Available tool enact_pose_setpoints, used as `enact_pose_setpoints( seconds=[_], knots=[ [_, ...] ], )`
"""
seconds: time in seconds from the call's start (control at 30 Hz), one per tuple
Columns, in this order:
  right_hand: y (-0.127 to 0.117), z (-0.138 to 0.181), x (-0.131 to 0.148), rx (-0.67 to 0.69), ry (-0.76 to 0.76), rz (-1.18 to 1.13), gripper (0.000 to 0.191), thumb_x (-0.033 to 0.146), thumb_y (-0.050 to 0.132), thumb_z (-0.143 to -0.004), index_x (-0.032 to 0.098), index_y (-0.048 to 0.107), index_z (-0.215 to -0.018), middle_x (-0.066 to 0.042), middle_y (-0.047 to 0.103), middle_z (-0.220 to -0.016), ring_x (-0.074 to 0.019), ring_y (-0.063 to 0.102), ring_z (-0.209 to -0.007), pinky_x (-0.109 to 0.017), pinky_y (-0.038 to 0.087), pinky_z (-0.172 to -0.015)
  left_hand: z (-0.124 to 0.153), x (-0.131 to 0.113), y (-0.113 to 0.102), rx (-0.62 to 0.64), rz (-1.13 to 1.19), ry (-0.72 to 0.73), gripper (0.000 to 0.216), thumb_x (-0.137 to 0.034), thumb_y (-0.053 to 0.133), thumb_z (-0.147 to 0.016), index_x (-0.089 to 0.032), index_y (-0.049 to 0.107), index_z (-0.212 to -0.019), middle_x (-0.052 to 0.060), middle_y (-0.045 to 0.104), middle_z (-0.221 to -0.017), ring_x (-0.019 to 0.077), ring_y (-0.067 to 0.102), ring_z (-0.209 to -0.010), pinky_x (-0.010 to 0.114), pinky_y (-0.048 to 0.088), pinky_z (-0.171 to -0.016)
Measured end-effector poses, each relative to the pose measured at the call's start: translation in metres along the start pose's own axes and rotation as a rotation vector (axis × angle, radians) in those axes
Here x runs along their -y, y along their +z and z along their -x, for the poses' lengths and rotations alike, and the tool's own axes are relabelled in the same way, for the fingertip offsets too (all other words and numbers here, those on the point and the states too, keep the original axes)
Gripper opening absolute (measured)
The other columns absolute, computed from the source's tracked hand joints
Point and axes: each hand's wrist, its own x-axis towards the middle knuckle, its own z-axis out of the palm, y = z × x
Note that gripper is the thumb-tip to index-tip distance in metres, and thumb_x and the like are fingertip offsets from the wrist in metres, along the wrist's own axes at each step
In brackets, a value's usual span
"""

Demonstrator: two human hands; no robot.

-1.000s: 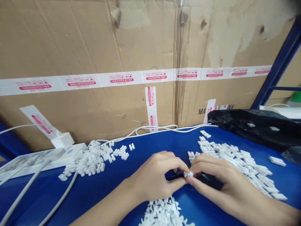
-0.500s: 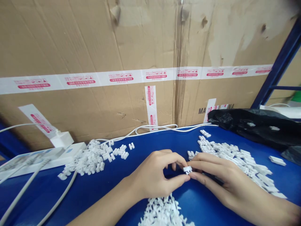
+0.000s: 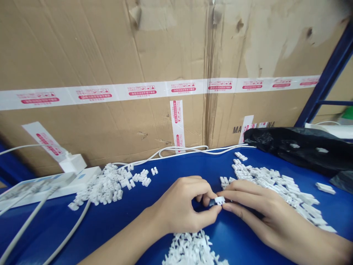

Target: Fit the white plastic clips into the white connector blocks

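Observation:
A small white plastic connector (image 3: 220, 200), with short prongs on its lower side, is held between my two hands above the blue table. My left hand (image 3: 190, 204) has its thumb and forefinger closed at the piece's left end. From the right, the fingertips of my right hand (image 3: 256, 206) close on the same piece; its far side is hidden by them. Just below my left hand lies a heap of tiny white forked parts (image 3: 191, 248). A spread of longer white connector blocks (image 3: 289, 189) lies beyond my right hand, partly covered by it.
At the left, a pile of small white two-barrel pieces (image 3: 106, 184) rests against a white power strip (image 3: 91, 175) with cables. A tall cardboard box (image 3: 154, 125) stands at the back. A black plastic bag (image 3: 275, 141) lies at the right on the blue table (image 3: 176, 165).
My left fingertips have shifted slightly left and down along the connector, showing a little more of its left end. My right hand has hardly moved.

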Motion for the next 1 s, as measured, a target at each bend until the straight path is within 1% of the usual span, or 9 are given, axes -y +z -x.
enact_pose_setpoints(
  seconds=[0.13,0.27,0.43,0.6,0.77,0.87,0.93,1.0],
  knots=[
    [-0.002,-0.002,0.004,0.018,-0.009,-0.012,0.026,0.025,0.054,-0.102,0.024,0.077,-0.114,-0.008,0.072,-0.093,-0.0205,0.070,-0.086,-0.031,0.061,-0.078,0.000,-0.002,0.000,0.022,0.002,0.005,0.015,-0.016,0.068,-0.083,-0.017,0.058,-0.072,-0.001,0.059,-0.065,0.0112,0.049,-0.063,0.027,0.043,-0.062],
    [-0.003,-0.004,0.006,0.012,-0.021,-0.049,0.026,0.027,0.054,-0.102,0.023,0.080,-0.104,-0.009,0.071,-0.087,-0.0201,0.069,-0.079,-0.031,0.060,-0.073,0.000,-0.001,0.001,0.023,0.001,0.019,0.018,-0.017,0.068,-0.083,-0.017,0.057,-0.070,-0.001,0.058,-0.063,0.0110,0.048,-0.060,0.028,0.041,-0.061],
    [-0.004,-0.005,0.006,0.018,-0.023,-0.083,0.026,0.026,0.055,-0.102,0.023,0.080,-0.102,-0.008,0.070,-0.086,-0.0184,0.068,-0.076,-0.029,0.058,-0.070,0.000,0.000,0.001,0.028,0.001,0.031,0.020,-0.016,0.067,-0.084,-0.018,0.054,-0.068,-0.002,0.055,-0.060,0.0104,0.045,-0.058,0.028,0.040,-0.061],
    [-0.004,-0.005,0.005,0.026,-0.022,-0.081,0.026,0.026,0.054,-0.102,0.023,0.080,-0.101,-0.008,0.071,-0.087,-0.0182,0.069,-0.077,-0.029,0.059,-0.071,0.000,-0.002,0.001,0.024,0.003,0.028,0.023,-0.017,0.065,-0.085,-0.018,0.051,-0.067,-0.003,0.053,-0.059,0.0100,0.044,-0.058,0.028,0.039,-0.060],
    [0.001,-0.004,0.004,-0.002,0.048,-0.047,0.022,0.027,0.058,-0.101,0.026,0.078,-0.111,-0.006,0.073,-0.091,-0.0186,0.071,-0.083,-0.029,0.061,-0.076,0.000,-0.002,0.000,0.028,0.059,-0.078,0.010,-0.019,0.066,-0.083,-0.018,0.059,-0.077,-0.002,0.057,-0.066,0.0106,0.049,-0.061,0.027,0.042,-0.061],
    [0.003,0.000,0.003,-0.091,0.061,-0.013,0.024,0.026,0.060,-0.099,0.026,0.070,-0.121,-0.005,0.074,-0.099,-0.0184,0.073,-0.087,-0.029,0.062,-0.078,-0.002,-0.001,-0.002,0.012,0.126,-0.166,0.005,-0.018,0.065,-0.082,-0.017,0.060,-0.082,-0.002,0.057,-0.067,0.0109,0.049,-0.060,0.027,0.042,-0.060],
    [0.002,0.004,0.004,-0.159,0.040,-0.005,0.029,0.023,0.060,-0.097,0.028,0.064,-0.125,-0.005,0.074,-0.105,-0.0185,0.073,-0.092,-0.028,0.062,-0.080,-0.004,-0.001,-0.004,-0.015,0.176,-0.233,0.005,-0.019,0.064,-0.083,-0.017,0.059,-0.083,-0.002,0.058,-0.067,0.0112,0.050,-0.060,0.027,0.042,-0.060],
    [0.002,0.008,0.008,-0.176,0.016,-0.014,0.032,0.019,0.061,-0.095,0.030,0.060,-0.126,-0.005,0.074,-0.109,-0.0190,0.073,-0.096,-0.028,0.062,-0.083,-0.006,0.000,-0.005,-0.046,0.231,-0.291,0.006,-0.020,0.064,-0.083,-0.017,0.059,-0.083,0.000,0.060,-0.069,0.0118,0.052,-0.062,0.027,0.043,-0.060]
  ],
)
